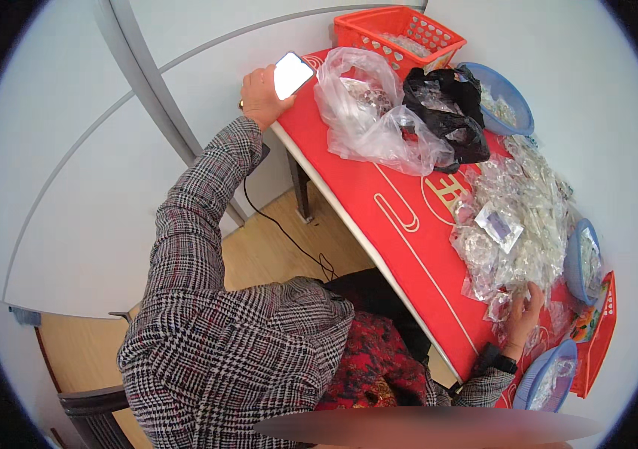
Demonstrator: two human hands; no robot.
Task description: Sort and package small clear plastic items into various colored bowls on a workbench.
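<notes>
My left hand (262, 96) is closed around a smartphone (293, 75) at the far left end of the table, its screen glaring white. At the right, my right hand (525, 318) rests by the near edge of a heap of small clear plastic packets (536, 209), fingers apart and touching the packets there. A dark watch (500, 359) is on that wrist. On top of the heap lies a white packet with a grey-purple middle (499, 226). What the other packets contain is too small to tell.
The red-covered table (424, 254) also bears a clear plastic bag (364, 127), a black plastic bag (468, 112) and a red basket (401, 37). Blue baskets (510, 86) (582, 262) (547, 382) stand along the wall side. A black cable (281, 228) hangs to the floor.
</notes>
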